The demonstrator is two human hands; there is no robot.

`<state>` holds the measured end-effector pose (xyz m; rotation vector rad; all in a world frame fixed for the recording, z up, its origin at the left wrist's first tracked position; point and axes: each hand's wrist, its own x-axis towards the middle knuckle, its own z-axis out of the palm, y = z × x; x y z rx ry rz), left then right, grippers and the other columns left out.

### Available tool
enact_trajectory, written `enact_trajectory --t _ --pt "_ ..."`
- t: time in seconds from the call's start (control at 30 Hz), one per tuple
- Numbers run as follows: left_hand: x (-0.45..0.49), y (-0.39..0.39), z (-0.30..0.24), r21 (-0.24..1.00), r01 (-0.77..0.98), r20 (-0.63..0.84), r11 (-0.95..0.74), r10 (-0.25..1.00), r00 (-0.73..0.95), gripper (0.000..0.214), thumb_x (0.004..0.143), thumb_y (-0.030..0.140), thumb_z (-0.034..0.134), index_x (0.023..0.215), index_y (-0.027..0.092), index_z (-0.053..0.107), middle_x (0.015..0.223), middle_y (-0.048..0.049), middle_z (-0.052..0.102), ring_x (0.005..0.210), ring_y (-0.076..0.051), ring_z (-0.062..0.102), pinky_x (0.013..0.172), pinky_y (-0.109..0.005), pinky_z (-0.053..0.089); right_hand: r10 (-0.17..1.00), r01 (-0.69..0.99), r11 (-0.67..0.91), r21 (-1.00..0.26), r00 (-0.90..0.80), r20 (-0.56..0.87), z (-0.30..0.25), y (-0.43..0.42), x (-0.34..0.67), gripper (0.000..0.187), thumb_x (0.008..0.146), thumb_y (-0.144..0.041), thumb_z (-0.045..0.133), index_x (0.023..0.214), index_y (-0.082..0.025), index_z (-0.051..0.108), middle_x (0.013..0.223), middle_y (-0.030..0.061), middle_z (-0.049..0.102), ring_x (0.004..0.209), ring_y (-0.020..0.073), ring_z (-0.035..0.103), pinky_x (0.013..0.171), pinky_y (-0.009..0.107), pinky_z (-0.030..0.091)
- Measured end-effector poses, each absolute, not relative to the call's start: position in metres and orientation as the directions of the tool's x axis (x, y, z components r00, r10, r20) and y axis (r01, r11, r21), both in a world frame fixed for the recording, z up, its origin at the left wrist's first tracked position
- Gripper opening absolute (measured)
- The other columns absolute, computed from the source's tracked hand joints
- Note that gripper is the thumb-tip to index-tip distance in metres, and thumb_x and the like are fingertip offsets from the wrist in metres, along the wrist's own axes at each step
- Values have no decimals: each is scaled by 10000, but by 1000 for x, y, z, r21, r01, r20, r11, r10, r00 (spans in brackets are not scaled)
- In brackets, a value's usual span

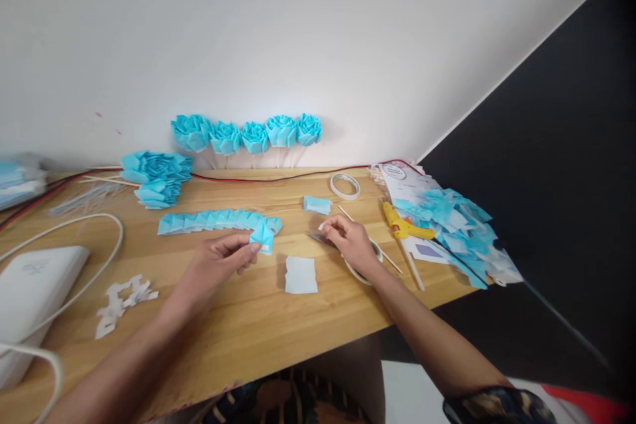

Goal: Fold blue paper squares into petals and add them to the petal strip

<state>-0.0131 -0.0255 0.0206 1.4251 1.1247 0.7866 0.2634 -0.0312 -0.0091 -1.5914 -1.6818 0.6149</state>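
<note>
Between the thumb and fingers of my left hand (218,262) is a folded blue petal (262,237) with a small white strip on its lower part. My right hand (352,244) pinches a small white scrap (321,226), perhaps tape backing. Beneath that hand a scissor-like blade (316,236) pokes out, and a tape roll (358,276) lies partly hidden under the wrist. A row of folded blue petals (213,220) lies behind my left hand. In front of and between the hands is a pale square sheet (301,275).
Blue paper flowers (254,137) on sticks lean against the wall, with more flowers (158,175) at left. A second tape roll (344,186), small blue stack (317,205), yellow glue gun (403,224) and blue sheet pile (454,225) lie rightward. White scraps (122,305) and a white device (42,298) sit left.
</note>
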Motion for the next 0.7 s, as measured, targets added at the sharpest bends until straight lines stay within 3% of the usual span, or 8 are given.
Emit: enact_trajectory --t 0.1,0.17,0.27,0.37,0.53,0.7 --pt "-13 -25 21 981 171 -142 86 927 347 332 790 457 586 611 177 587 577 32 506 552 -106 422 574 -224 367 982 541 130 -831 47 184 4 -34 252 165 884 -310 530 854 -191 641 767 8 669 609 122 579 547 228 431" --pt "-13 -24 21 984 139 -151 109 928 341 356 789 467 589 593 170 568 568 32 504 545 -100 420 570 -220 366 953 559 260 -787 -17 303 17 -35 240 138 880 -288 555 860 -200 659 775 8 665 604 117 569 549 231 433" --pt "-13 -24 21 987 95 -152 126 925 348 362 785 475 598 605 163 562 571 36 508 539 -91 416 554 -209 353 801 571 559 -601 -185 569 36 -32 218 120 879 -190 561 934 -220 664 833 18 675 721 136 602 664 269 476" --pt "-14 -23 19 988 73 -150 133 925 349 364 778 478 604 608 159 557 561 40 504 529 -84 412 537 -202 340 595 556 755 -347 -358 719 46 -24 200 161 852 -105 580 949 -211 653 851 36 684 793 155 606 730 309 490" --pt "-15 -20 16 982 73 -190 175 910 369 364 746 499 607 618 160 567 550 39 510 506 -83 413 491 -195 324 347 541 841 -12 -523 779 39 -16 185 213 793 -72 641 969 -193 642 809 47 698 766 165 605 711 310 528" --pt "-15 -21 15 981 95 -192 169 905 380 348 744 475 589 592 162 574 553 28 526 515 -88 428 491 -200 333 274 562 823 85 -523 807 34 -18 181 231 764 -57 663 949 -194 646 753 35 705 705 156 605 685 284 556"
